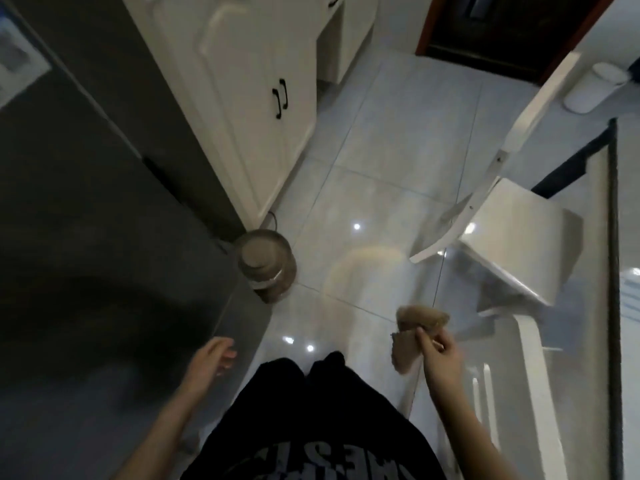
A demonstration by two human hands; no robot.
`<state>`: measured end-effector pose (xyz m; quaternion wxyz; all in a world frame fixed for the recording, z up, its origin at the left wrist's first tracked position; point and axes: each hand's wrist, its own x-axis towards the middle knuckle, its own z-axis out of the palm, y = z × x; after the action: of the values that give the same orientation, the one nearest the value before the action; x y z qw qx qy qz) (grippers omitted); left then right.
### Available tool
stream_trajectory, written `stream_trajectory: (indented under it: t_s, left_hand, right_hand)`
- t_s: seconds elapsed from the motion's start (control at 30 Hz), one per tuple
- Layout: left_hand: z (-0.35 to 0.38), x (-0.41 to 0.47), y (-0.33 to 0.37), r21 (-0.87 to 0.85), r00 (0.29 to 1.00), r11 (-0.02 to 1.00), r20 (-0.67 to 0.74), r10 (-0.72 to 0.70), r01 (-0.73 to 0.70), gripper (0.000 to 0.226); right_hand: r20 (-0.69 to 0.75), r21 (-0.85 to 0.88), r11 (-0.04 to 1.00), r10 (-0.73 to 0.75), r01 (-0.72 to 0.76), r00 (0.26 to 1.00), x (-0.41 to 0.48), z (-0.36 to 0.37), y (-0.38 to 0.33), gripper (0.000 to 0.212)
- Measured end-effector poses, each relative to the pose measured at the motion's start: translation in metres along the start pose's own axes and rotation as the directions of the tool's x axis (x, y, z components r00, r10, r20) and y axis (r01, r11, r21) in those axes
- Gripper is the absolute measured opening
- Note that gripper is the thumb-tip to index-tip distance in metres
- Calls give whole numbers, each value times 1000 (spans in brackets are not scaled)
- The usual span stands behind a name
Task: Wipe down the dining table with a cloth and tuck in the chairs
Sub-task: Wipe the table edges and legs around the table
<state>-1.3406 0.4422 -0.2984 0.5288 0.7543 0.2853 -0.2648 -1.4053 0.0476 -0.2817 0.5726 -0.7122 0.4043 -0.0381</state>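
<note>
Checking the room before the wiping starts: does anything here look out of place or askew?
The white chair stands pulled out from the glass table, angled rather than tucked in. A metal pot sits on the floor by the cabinet. No spills or damage visible.

Person seen from above, head-down view. Black garment (311, 420) covers torso and lower body; loose cut, splitting into two dark lobes at the far end. Pale grey block lettering (311, 459) printed across the chest, upside down from this view and cut off by the frame edge, unreadable. Both forearms bare to the frame edge; no sleeve seen on either. Left hand (213, 362) and right hand (438, 351) ungloved. Frame blurred; finer detail indistinct.
</note>
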Motion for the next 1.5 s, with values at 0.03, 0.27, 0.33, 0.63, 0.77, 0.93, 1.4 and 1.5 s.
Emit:
stream_trajectory:
  t_s: [0.03, 0.27, 0.33, 0.63, 0.77, 0.93, 1.4, 1.5]
  left_hand:
    - [2, 11, 14, -3, 1000, 1000, -9, -2, 2, 20]
    - [46, 93, 118, 34, 999, 999, 27, -37, 36, 23]
    - [69, 123, 155, 48, 998, 999, 61, -28, 25, 23]
    - [178, 292, 397, 144, 964, 977, 238, 122, -159, 23]
    - [221, 349, 495, 197, 944, 955, 287, 161, -223, 22]
    - [267, 400, 576, 207, 942, 950, 289, 171, -236, 22]
    - [357, 549, 767, 143, 989, 982, 97, 112, -125, 25]
    - [399, 582, 828, 190, 977, 968, 166, 133, -164, 25]
  right_hand:
    - [23, -3, 1000, -16, 16, 1000, 20, 4, -16, 16]
    - [3, 17, 998, -66, 66, 998, 137, 24, -99, 13]
    - [-17, 15, 999, -35, 35, 999, 173, 26, -106, 14]
    - [-297, -72, 987, 119, -147, 947, 329, 21, -152, 14]
    - [-317, -55, 993, 82, -105, 945, 399, 31, -207, 4]
    - [-299, -44, 999, 14, -29, 954, 511, 62, -281, 5]
    - [-254, 115, 993, 42, -13, 966, 818, 61, -444, 9]
    - [-324, 96, 993, 92, -64, 941, 853, 49, -448, 5]
